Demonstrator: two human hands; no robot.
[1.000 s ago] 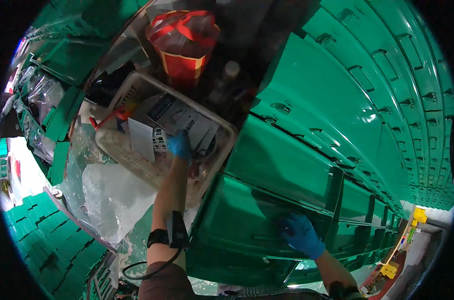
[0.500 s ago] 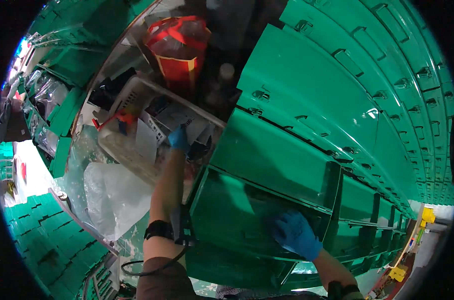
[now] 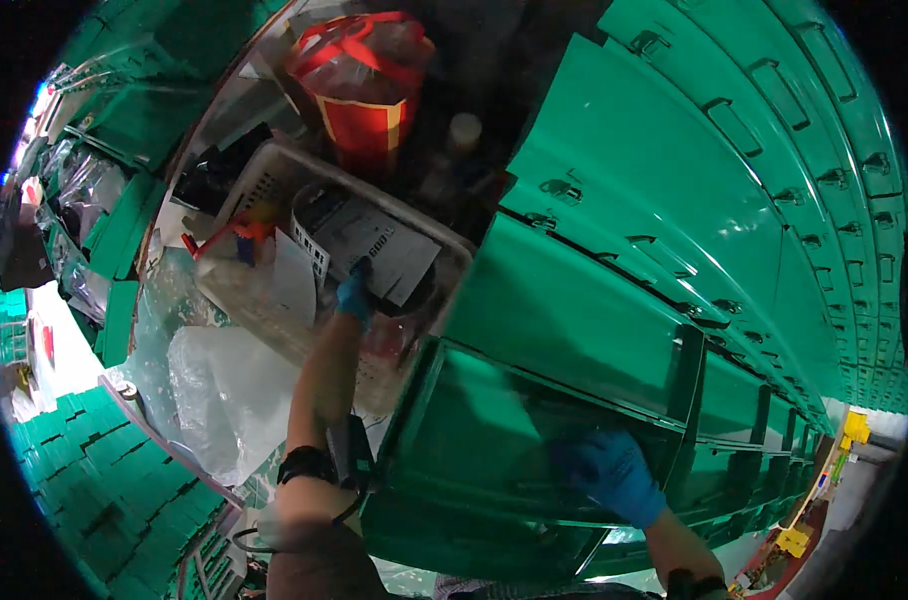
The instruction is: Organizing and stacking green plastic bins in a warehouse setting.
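My left hand (image 3: 353, 296), in a blue glove, reaches into a pale plastic basket (image 3: 259, 318). Its fingers are closed at the lower left edge of a white sheet (image 3: 406, 262) with dark markings; the fingertips are dim. Beside this sheet, a smaller white card (image 3: 294, 278) leans in the basket. My right hand (image 3: 614, 478), also gloved in blue, lies on the shaded top of a green metal box (image 3: 474, 400). Its fingers look spread, partly lost in shadow, and I see nothing held.
A red bag (image 3: 369, 125) stands behind the basket. Clear plastic wrap (image 3: 229, 390) lies to its left. Stacked green metal boxes with latches and handles (image 3: 664, 170) fill the right side. More green pieces (image 3: 84, 480) are stacked at lower left.
The white sheet has shifted toward me within the basket, showing more of its face, along with my left hand. My right hand remains on the green box. The whole view has turned slightly.
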